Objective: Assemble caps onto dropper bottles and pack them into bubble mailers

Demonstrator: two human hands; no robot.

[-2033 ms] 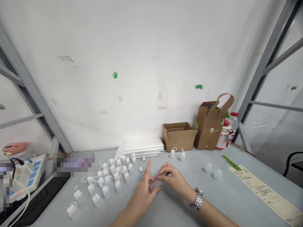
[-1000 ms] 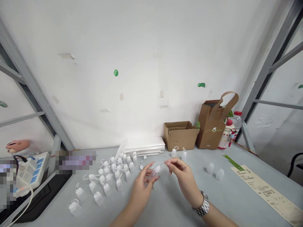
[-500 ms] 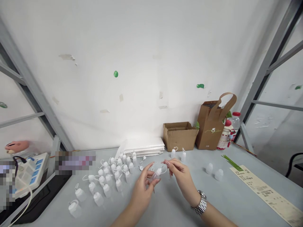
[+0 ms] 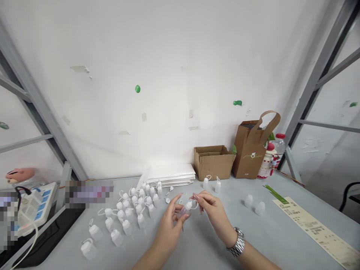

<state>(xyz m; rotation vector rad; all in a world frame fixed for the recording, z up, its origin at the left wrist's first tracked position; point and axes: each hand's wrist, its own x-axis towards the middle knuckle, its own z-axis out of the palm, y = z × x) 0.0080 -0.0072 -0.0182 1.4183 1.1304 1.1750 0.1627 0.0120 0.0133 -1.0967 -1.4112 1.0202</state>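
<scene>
Between the fingers of my left hand (image 4: 172, 217) is a small translucent squeeze bottle (image 4: 184, 210) with a white cap, tilted up to the right. My right hand (image 4: 209, 208) pinches the end of the looped strap (image 4: 195, 204) at the top of this bottle. Left of my hands stand several similar capped bottles (image 4: 127, 227) with looped straps. Just beyond my left hand lie loose white cap pieces (image 4: 168, 200). Two more capped bottles (image 4: 206, 183) stand behind my right hand, and two bottles without caps (image 4: 260, 208) are to its right.
Along the wall sit a stack of white envelopes (image 4: 168, 174), an open cardboard box (image 4: 215, 165), a brown paper bag (image 4: 249, 157) and a red-capped bottle (image 4: 279, 144). A long printed paper strip (image 4: 312, 225) lies right; a power strip (image 4: 42, 206) lies left.
My right hand has moved slightly left, bringing the strap's end closer to the bottle's tip. My left hand holds the bottle in nearly the same place.
</scene>
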